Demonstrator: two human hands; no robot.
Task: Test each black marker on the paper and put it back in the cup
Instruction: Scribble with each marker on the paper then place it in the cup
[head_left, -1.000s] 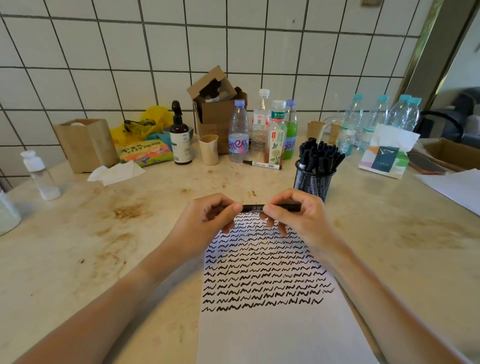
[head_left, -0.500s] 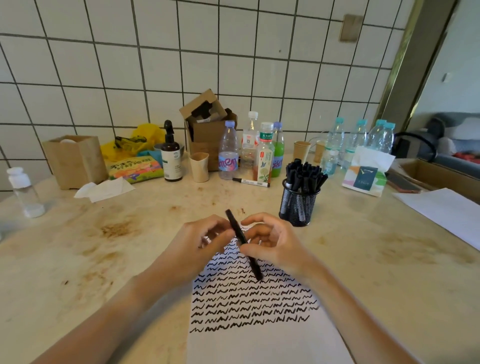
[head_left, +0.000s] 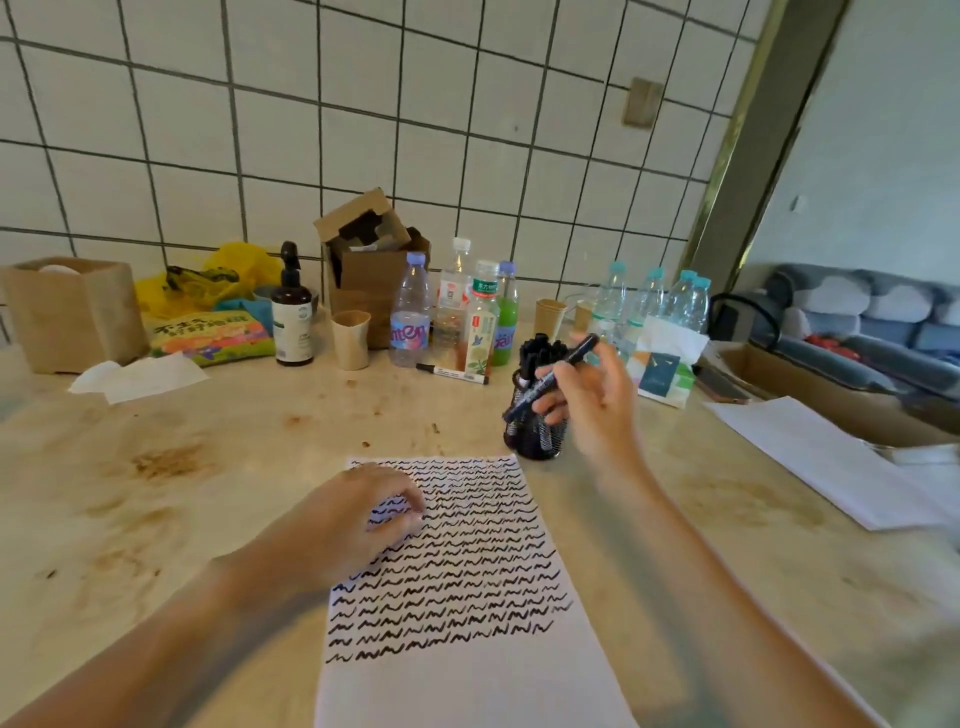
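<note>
Marker testing reads to me as between pens, so I go outward from my near edge. Nearest is the paper (head_left: 467, 597), lying on the desk (head_left: 156, 519) with its upper half packed with rows of black squiggles. My left hand (head_left: 358, 519) rests on its upper left part, fingers (head_left: 410, 512) loosely curled and holding nothing that I can see, pinning the sheet.

Further out, at about 1 o'clock from the paper's top edge, my right hand (head_left: 592, 395) pinches 1 black marker (head_left: 551, 384), its fingers closed round the middle of the barrel. The long axis runs from 8 o'clock, low, up to 2 o'clock. I cannot tell whether it is capped; the frame is blurred there.

Just behind and under that hand stands the mesh cup (head_left: 535, 436), crowded with other black markers (head_left: 540, 351). The marker's low end lies across the cup's left side, so my right hand is clearly the nearer 1. I judge the drop needs the barrel tipped upright over a gap.
</note>
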